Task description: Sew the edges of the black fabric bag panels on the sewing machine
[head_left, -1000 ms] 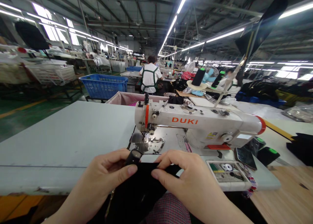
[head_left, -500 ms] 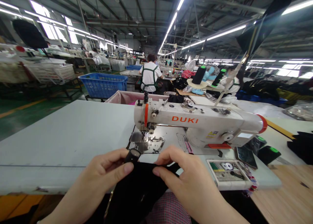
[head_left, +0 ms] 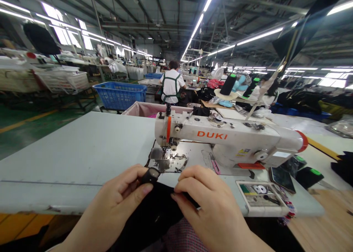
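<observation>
Black fabric (head_left: pixel 154 211) hangs between my hands over the table's front edge and down toward my lap. My left hand (head_left: pixel 124 197) is closed on its left upper part, thumb pressed toward the bent fingers. At those fingertips sits a short dark cylinder with a round greyish end (head_left: pixel 151 173); I cannot tell what it is. My right hand (head_left: pixel 204 197) pinches the fabric's upper edge between thumb and fingers. Just beyond both hands stands a white sewing machine (head_left: pixel 220 134), its needle area and metal plate (head_left: pixel 162 164) bare of the fabric.
Pink-handled snips (head_left: pixel 215 166) lie by the machine's base. A tray with bobbins (head_left: pixel 261 198) is set in the tabletop at right, beside a phone (head_left: pixel 282 178) and black thread cones (head_left: pixel 309 176). Behind are a blue basket (head_left: pixel 121 96) and a seated person (head_left: pixel 172 85).
The view has shifted slightly, so the machine appears a little farther right. My right fingers have drawn closer together on the fabric's edge; my left hand keeps its hold.
</observation>
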Available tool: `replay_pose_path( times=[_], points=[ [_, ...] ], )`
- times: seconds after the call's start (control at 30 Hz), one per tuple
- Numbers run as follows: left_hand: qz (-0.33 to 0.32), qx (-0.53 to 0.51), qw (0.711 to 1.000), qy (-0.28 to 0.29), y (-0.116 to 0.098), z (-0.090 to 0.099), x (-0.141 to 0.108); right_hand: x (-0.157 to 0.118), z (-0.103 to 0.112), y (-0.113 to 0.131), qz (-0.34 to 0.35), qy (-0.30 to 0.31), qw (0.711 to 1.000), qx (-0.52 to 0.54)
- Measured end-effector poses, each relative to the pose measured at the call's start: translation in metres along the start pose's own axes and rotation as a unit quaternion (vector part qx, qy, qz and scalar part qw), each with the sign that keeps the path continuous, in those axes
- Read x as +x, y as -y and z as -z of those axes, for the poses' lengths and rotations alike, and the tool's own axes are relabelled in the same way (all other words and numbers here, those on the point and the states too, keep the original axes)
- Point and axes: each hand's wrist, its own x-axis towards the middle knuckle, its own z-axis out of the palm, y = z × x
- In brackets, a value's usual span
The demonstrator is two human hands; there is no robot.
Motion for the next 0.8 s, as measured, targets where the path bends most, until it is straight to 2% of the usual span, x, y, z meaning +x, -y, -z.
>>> replay_pose_path(
  times=[0.23, 0.37, 0.5, 0.63, 0.7, 0.8],
  points=[
    [-0.018, 0.06, 0.997, -0.044, 0.0021, -0.0005, -0.0037, 0.0017, -0.0034, 0.0044, -0.024, 0.003, 0.999, -0.028],
    [0.002, 0.07, 0.995, -0.068, 0.0024, -0.0019, -0.0038, 0.0028, -0.0073, 0.0032, -0.015, 0.002, 1.0, -0.025],
    [0.01, 0.071, 0.995, -0.07, 0.0046, -0.0034, -0.003, 0.0048, -0.0099, 0.0031, -0.017, 0.011, 1.0, 0.005],
    [0.006, 0.085, 0.994, -0.07, 0.0053, -0.0037, -0.0043, 0.0074, -0.0086, 0.0041, -0.069, 0.045, 0.995, 0.048],
    [0.008, 0.083, 0.994, -0.071, 0.0043, -0.0034, -0.0051, 0.0077, -0.0078, 0.0045, -0.091, 0.059, 0.993, 0.05],
    [0.003, 0.084, 0.993, -0.079, 0.0011, -0.0037, -0.0048, 0.0071, -0.0086, 0.0053, -0.087, 0.066, 0.993, 0.042]
  ],
)
